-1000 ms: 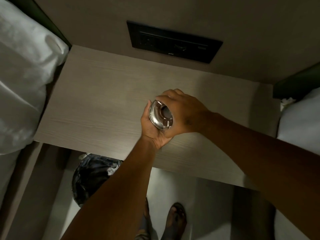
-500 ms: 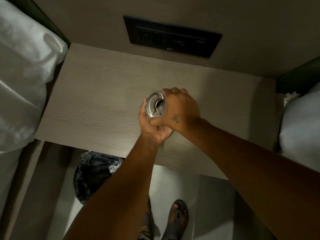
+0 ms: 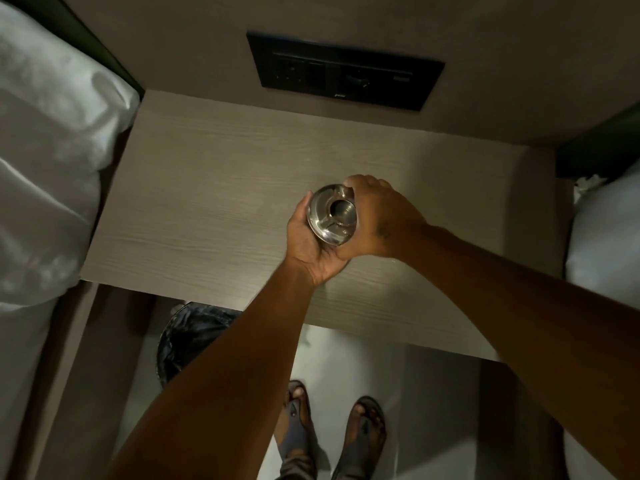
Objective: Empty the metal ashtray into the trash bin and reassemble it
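A shiny round metal ashtray [image 3: 330,214] with a dark centre hole is held over the wooden bedside table [image 3: 207,202]. My left hand [image 3: 308,244] cups it from below and the left. My right hand [image 3: 377,220] grips its right rim from above, covering that side. Its top now faces the camera. The trash bin [image 3: 187,337], lined with a dark bag, stands on the floor below the table's front edge, partly hidden by my left forearm.
White pillows and bedding lie at the left [image 3: 52,168] and right [image 3: 602,237]. A black switch and socket panel [image 3: 346,71] is on the wall behind the table. My sandalled feet [image 3: 332,434] stand on the pale floor.
The ashtray has turned from edge-on to nearly face-up in both hands and sits slightly farther right. The hands stay together over the table.
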Available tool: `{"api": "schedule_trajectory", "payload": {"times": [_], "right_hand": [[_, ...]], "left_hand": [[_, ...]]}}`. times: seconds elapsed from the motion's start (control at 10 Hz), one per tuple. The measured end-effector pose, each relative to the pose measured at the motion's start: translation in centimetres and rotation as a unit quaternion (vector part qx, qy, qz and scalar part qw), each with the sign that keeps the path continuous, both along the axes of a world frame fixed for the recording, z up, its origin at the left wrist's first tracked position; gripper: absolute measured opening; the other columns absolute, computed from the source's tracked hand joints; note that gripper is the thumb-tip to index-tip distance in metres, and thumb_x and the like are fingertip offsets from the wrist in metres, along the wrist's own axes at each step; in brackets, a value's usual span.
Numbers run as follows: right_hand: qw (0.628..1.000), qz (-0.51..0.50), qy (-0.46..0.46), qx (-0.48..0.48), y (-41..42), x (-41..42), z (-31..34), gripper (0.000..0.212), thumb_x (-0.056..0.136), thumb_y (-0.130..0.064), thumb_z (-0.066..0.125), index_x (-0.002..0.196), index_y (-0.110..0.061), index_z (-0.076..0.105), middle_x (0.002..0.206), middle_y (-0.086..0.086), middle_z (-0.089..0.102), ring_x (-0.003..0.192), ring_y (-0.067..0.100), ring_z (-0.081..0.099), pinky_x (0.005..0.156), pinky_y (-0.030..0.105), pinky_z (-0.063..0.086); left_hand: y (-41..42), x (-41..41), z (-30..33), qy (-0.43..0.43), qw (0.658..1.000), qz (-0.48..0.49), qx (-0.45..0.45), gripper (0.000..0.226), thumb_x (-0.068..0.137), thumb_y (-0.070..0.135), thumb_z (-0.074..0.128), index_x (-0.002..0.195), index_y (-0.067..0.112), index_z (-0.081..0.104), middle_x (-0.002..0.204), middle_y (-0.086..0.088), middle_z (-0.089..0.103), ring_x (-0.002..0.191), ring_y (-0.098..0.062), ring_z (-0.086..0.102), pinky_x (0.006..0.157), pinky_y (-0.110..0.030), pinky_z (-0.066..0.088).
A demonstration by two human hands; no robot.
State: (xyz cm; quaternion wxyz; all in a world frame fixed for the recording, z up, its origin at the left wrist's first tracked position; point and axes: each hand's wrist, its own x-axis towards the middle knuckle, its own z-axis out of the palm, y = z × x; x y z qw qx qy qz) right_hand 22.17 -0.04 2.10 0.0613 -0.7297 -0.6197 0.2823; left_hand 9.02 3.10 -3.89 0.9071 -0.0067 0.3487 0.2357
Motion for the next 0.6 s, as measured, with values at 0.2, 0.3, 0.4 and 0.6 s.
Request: {"api": "schedule_trajectory", "payload": {"times": [0.2, 0.3, 0.4, 0.6], "right_hand": [[0.999, -0.012, -0.039, -0.001, -2.8, -0.1, -3.3, 0.112, 0.045, -0.048, 0.091, 0.139, -0.014, 0.041, 0.130, 0.007, 0.053, 0.115, 0.026, 0.051, 0.093, 0.037, 0.046], [0.998, -0.027, -0.048, 0.012, -2.8, 0.8, -3.8, 0.112, 0.046, -0.052, 0.090, 0.139, -0.015, 0.041, 0.129, 0.006, 0.053, 0.114, 0.026, 0.051, 0.092, 0.036, 0.044], [0.998, -0.017, -0.055, 0.019, -2.2, 1.3, -3.7, 0.119, 0.047, -0.061, 0.088, 0.143, -0.013, 0.038, 0.135, 0.008, 0.053, 0.119, 0.028, 0.050, 0.096, 0.038, 0.043], [0.998, -0.027, -0.046, 0.016, -2.9, 1.9, -2.7, 0.127, 0.060, -0.079, 0.072, 0.153, -0.008, 0.023, 0.157, 0.013, 0.036, 0.142, 0.032, 0.035, 0.114, 0.044, 0.032]], "left_hand": [[0.9, -2.4, -0.9, 0.298, 0.921, -0.055, 0.244, 0.036, 0.098, 0.033, 0.054, 0.115, 0.007, 0.072, 0.101, -0.009, 0.075, 0.093, -0.023, 0.071, 0.078, -0.036, 0.060], [2.3, -2.9, -1.0, 0.456, 0.760, -0.070, 0.458, 0.025, 0.092, 0.030, 0.065, 0.107, 0.013, 0.076, 0.096, -0.002, 0.075, 0.086, -0.013, 0.069, 0.083, -0.029, 0.056], [2.5, -2.7, -1.1, 0.461, 0.679, -0.142, 0.553, 0.040, 0.083, 0.041, 0.072, 0.113, 0.013, 0.075, 0.105, -0.002, 0.076, 0.093, -0.012, 0.069, 0.086, -0.023, 0.054], [2.4, -2.8, -0.8, 0.478, 0.603, -0.193, 0.609, 0.051, 0.084, 0.046, 0.070, 0.125, 0.016, 0.068, 0.118, -0.007, 0.071, 0.103, -0.017, 0.066, 0.095, -0.036, 0.056]]}}
